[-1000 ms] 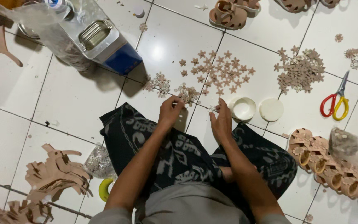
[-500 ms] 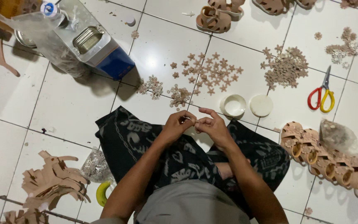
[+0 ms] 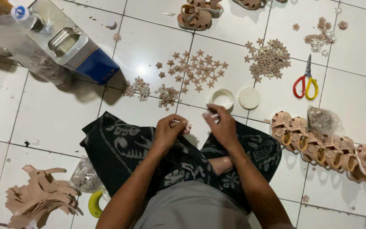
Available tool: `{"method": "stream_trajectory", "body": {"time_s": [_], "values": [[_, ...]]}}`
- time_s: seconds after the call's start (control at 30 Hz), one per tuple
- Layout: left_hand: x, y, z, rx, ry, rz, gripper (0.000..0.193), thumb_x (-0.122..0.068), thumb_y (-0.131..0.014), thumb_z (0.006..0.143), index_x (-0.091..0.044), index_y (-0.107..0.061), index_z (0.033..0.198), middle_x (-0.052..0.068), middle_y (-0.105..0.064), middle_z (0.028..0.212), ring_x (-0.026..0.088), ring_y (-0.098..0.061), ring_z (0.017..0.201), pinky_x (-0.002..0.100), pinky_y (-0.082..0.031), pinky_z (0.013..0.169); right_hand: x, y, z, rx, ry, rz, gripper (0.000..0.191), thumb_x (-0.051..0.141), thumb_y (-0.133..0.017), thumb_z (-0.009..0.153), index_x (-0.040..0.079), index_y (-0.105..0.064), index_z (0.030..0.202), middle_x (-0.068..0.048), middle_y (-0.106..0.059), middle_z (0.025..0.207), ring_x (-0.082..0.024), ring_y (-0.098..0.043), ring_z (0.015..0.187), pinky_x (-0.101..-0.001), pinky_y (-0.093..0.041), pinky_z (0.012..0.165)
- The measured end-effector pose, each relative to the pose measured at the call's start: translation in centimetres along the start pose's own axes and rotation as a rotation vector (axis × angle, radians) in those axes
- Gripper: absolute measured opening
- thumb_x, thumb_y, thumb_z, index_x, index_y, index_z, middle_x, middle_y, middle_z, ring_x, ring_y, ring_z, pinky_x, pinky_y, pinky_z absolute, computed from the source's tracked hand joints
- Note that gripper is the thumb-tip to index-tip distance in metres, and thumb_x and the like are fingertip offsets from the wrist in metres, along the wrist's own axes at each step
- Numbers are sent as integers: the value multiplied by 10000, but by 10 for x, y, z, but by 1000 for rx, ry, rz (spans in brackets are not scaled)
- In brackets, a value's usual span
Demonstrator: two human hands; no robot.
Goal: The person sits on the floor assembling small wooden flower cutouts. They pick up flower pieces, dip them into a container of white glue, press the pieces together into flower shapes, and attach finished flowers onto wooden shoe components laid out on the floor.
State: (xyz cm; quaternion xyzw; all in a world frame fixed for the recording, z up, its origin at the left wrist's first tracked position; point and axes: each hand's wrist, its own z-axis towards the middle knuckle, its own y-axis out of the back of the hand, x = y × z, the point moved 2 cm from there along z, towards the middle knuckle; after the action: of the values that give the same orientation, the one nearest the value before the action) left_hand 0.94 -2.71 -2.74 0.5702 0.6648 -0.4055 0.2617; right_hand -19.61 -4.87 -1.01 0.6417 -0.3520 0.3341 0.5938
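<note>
- Two hands: left hand [image 3: 169,132], right hand [image 3: 221,126].
- One pair of scissors [image 3: 306,84] with red and yellow handles.
- Two round white tubs, one open tub [image 3: 222,99] and one closed tub [image 3: 249,98].
- One metal can [image 3: 75,51] with a blue end.
- One plastic bottle [image 3: 20,38].

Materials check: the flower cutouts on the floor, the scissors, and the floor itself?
Flower cutouts: thin, flat, matte tan sheet, likely faux leather or foam; same tone as the sandals. Scissors: bare shiny metal blades, glossy red and yellow handles, probably plastic. Floor: glazed white ceramic tile, going by the lamp glare and dark grout lines.
</note>
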Motion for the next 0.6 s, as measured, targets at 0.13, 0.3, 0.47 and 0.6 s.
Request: {"method": "stream_trajectory", "body": {"time_s": [0.13,0.3,0.47,0.6], "values": [[-3,7,-2,-69,-86,13,212,-129,-686,944,26,-693,1088,141,-778,911,162,-754,818,262,-589,714,-18,23,24,-102,229,-607,470,398,-726,924,85,-717,1275,-235,-421,1550,-434,-399,1400,-541,-393,1104],[-7,15,2,-131,-69,42,269,-146,-703,974,66,-726,1138,177,-783,983,184,-732,837,258,-586,719,-30,22,36,19,162,-757,581,591,-600,979,134,-719,1317,-222,-158,1703,-473,-168,1538,-645,-246,1172],[-5,19,3,-146,-39,-11,261,-135,-669,970,74,-712,1121,174,-788,1009,206,-767,869,272,-585,704,-31,21,41,45,146,-724,606,611,-563,985,143,-713,1339,-217,-111,1714,-461,-102,1554,-637,-188,1201],[-5,19,4,-142,-37,-19,267,-139,-662,966,59,-692,1142,170,-783,1028,192,-778,907,273,-622,774,-31,21,45,82,103,-692,603,610,-566,977,146,-713,1335,-210,-85,1711,-459,-86,1551,-640,-167,1198]]}}
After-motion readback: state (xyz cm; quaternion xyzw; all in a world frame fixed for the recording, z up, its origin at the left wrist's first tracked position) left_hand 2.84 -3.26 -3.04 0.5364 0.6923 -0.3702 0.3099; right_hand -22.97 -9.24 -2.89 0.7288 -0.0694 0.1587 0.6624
